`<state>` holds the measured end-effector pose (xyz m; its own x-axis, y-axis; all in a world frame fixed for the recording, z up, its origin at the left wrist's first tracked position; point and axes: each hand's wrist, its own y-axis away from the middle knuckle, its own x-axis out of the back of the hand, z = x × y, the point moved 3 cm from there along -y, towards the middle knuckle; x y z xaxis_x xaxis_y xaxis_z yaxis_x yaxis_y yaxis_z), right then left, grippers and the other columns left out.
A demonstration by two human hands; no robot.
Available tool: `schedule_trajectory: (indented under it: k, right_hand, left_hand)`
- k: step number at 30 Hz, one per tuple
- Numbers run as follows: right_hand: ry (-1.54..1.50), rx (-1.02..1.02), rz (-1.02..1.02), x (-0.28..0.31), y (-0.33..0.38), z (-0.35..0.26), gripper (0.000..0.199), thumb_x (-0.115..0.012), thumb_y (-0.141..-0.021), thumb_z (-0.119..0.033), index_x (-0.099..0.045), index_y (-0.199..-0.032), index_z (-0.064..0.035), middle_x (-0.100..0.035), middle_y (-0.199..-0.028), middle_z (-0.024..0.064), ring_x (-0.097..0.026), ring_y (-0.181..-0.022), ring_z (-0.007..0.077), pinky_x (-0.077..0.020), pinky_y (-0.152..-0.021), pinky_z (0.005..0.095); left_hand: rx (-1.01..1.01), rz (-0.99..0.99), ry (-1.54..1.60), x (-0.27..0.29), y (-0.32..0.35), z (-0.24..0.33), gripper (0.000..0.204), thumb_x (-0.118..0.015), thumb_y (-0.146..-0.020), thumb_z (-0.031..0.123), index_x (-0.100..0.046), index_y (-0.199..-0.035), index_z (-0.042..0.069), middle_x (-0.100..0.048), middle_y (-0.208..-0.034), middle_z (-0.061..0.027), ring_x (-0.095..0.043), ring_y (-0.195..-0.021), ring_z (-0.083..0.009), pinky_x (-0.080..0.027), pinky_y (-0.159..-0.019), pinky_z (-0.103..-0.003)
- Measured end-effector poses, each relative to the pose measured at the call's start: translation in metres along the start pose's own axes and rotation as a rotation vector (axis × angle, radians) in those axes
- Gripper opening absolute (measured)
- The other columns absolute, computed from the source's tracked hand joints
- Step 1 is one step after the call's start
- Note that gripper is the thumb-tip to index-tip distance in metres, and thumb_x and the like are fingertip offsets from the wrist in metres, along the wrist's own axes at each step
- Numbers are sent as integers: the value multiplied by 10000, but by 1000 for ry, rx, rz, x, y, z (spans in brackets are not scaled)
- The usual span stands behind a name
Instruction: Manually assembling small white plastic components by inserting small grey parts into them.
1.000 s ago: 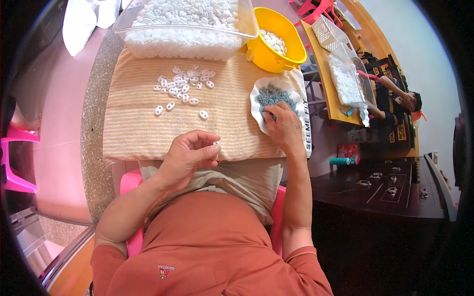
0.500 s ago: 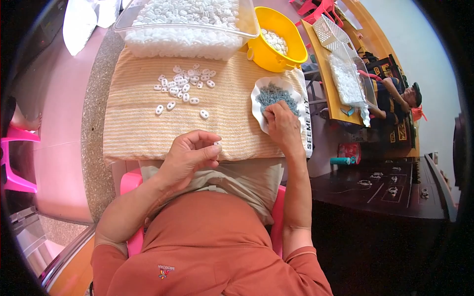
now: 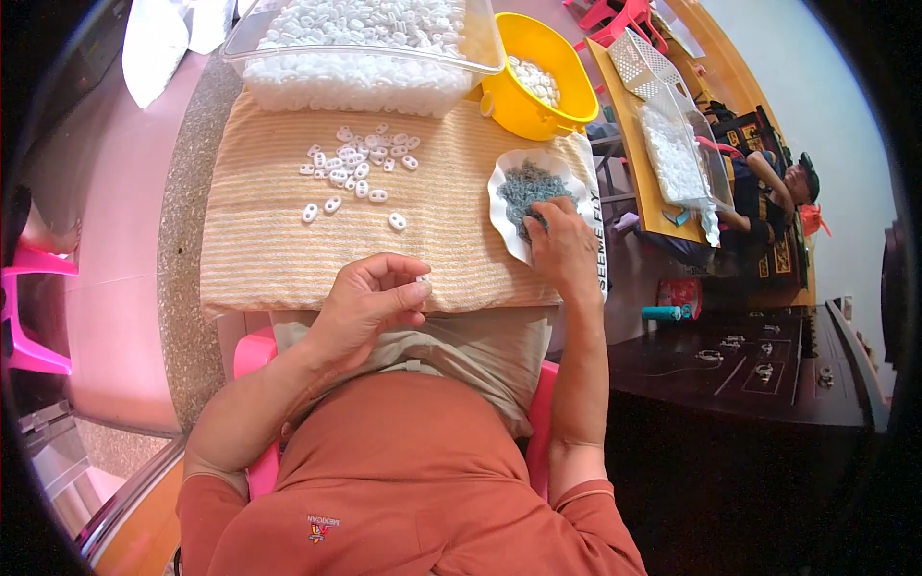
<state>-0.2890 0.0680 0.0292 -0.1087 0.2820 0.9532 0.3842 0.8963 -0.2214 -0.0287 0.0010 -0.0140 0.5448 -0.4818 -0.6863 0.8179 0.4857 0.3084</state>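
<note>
My left hand [image 3: 370, 296] is closed in a pinch near the front edge of the striped cloth. Between its thumb and fingertips a small white piece [image 3: 424, 278] shows, mostly covered. My right hand [image 3: 565, 240] reaches over the near rim of a white wavy-edged dish [image 3: 503, 223]. Its fingers are apart, with the tips touching a heap of tiny grey-blue pieces [image 3: 530, 187], which look like small springs. Loose white oval pieces with two holes [image 3: 351, 165] lie scattered on the cloth, a single one [image 3: 397, 222] nearest my left hand.
A clear plastic bin [image 3: 360, 72] full of white pieces stands at the cloth's far side. Beside it is a yellow tub [image 3: 547, 58] with more white pieces inside. At the right, a person [image 3: 768, 187] sits by another table [image 3: 629, 144]. A dark cabinet [image 3: 711, 370] stands nearer.
My right hand has shifted slightly right, and its fingers have spread from a pinch over the grey-blue heap. My left hand has stayed in place.
</note>
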Motion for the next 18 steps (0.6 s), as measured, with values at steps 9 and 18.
schedule_trajectory:
  k: [9,18]
  right_hand:
    - [-22,22,-17,-6,-1,4,107,-586,-860,-145,-642,-904,-65,-620,-929,120,-616,-822,359,-481,-712,442]
    - [12,24,-8,2,3,17,143,-581,-859,-154,-657,-968,-103,-623,-992,109,-628,-848,352,-497,-750,448]
  left_hand:
    - [4,11,-1,-2,0,1,204,-671,-852,71,-609,-1043,34,-631,-881,-21,-605,-771,-93,-544,-668,-246]
    - [4,23,-6,-2,1,1,191,-659,-858,66,-607,-1040,39,-630,-889,-20,-602,-770,-85,-548,-660,-237]
